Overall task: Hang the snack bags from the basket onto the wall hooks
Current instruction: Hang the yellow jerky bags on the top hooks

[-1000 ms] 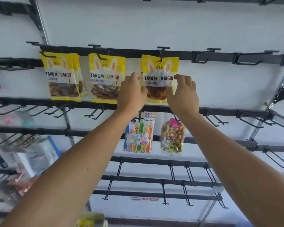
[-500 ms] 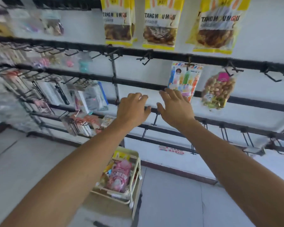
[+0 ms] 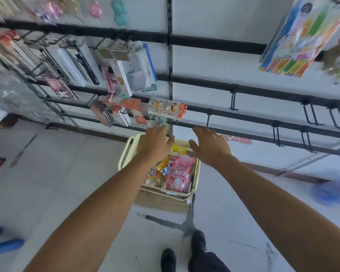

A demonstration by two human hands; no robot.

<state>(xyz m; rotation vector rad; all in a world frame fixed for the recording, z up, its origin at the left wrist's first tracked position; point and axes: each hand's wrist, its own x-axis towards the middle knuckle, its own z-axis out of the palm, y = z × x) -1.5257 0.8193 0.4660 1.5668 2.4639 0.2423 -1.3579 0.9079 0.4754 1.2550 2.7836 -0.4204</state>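
Now both hands, left hand and right hand, hover empty, grip wide, above the yellow basket holding a pink snack bag.

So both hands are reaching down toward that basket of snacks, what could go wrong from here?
Three things, probably. The basket sits on a cardboard box, so a hard tug might shift or tip it. The pink bag lies among crowded smaller packets, so lifting it could drag others out. And the left hand and right hand, both empty, pass close under the hanging card pack and bare hooks, which a wrist might snag on rising.
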